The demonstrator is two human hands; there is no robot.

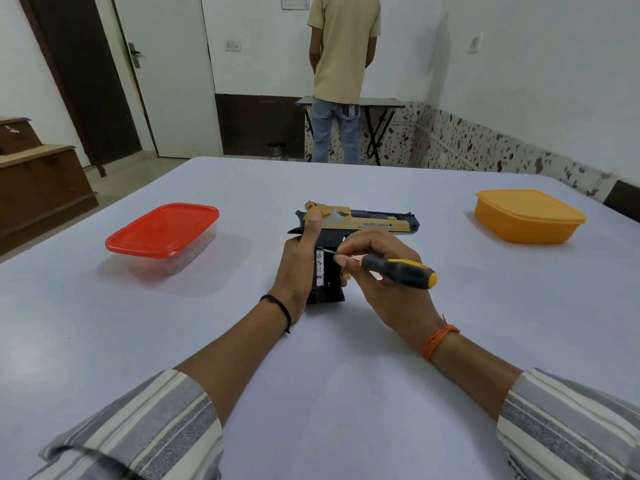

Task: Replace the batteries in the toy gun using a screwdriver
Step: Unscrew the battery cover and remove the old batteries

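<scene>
A black and gold toy gun [374,223] lies on its side in the middle of the white table [346,375], barrel to the right. Its grip compartment is open and a white battery [319,268] shows inside. My left hand [298,271] grips the gun's grip, thumb up along the rear of the slide. My right hand [381,271] holds a black and yellow screwdriver [401,271], whose thin metal tip touches the top end of the battery.
A clear box with a red lid [162,233] stands to the left of the gun. An orange lidded box [528,216] stands at the right. Beyond the table a person [341,64] stands with their back turned at a small folding table.
</scene>
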